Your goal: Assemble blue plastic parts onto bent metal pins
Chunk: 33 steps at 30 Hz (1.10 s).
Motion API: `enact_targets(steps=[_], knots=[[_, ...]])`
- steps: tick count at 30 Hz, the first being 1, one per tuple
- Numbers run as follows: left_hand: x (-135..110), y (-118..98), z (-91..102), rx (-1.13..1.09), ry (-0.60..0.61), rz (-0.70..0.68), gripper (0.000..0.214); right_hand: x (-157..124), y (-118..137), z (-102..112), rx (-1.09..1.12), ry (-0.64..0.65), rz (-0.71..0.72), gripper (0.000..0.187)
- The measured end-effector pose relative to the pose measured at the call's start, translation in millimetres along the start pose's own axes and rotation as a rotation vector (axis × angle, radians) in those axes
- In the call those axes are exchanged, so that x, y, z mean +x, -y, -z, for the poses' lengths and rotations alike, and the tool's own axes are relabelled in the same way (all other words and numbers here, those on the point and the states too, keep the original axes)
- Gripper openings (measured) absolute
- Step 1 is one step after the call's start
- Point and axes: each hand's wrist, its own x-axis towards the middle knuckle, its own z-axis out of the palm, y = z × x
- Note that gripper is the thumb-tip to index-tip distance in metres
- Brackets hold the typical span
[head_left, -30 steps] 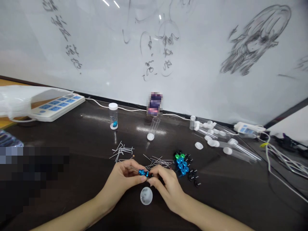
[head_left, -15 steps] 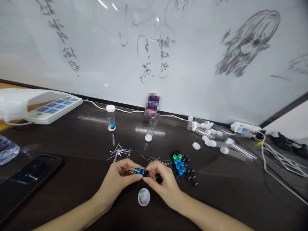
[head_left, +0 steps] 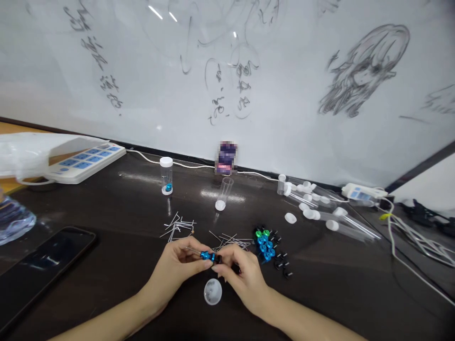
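Observation:
Between the thumb and fingers of my left hand (head_left: 170, 272) is a small blue metal fitting (head_left: 206, 255), with a thin metal rod reaching back toward the palm. My right hand (head_left: 249, 277) pinches the black end piece (head_left: 218, 259) at the fitting's right side; the fingertips partly hide it. Just below both hands lies a small round translucent dish (head_left: 213, 291). Thin bent metal hex keys (head_left: 179, 225) lie beyond my left hand, and straight metal rods (head_left: 232, 240) beyond my right. Blue and green rings (head_left: 265, 244) sit in a cluster with black screws (head_left: 280, 259) to the right.
A capped clear tube (head_left: 167, 175) holding a blue part stands at the back left; an uncapped tube (head_left: 224, 192) stands centrally. Several tubes and white caps (head_left: 309, 201) lie right. A phone (head_left: 46, 265) and power strip (head_left: 85, 163) are left, cables (head_left: 408, 237) right.
The whole view has shifted slightly. My right fingers have changed their grip around the black end piece; the blue fitting stays in my left hand.

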Motion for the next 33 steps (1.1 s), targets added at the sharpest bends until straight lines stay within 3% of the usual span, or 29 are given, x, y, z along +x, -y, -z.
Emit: enact_targets(steps=[5,13,18,26,33], knots=[[0.3,1.9,0.4,-0.012,0.022,-0.009,0.016,-0.3,0.8,-1.3,-0.009,-0.054,0.198,0.005],[0.1,-0.9,0.1,-0.005,0.013,0.003,0.016,0.3,2.2,1.9,-0.029,0.065,-0.05,0.01],[0.1,-1.9,0.0,-0.019,-0.008,0.005,0.016,0.5,0.2,-2.8,0.005,-0.049,0.033,0.005],[1.5,0.3,1.1,-0.045,0.013,0.011,0.017,1.3,4.4,2.4,-0.039,0.058,-0.043,0.012],[1.8,1.5,1.7,-0.029,0.004,0.019,0.016,-0.7,-0.5,-1.5,0.002,-0.024,0.021,0.006]])
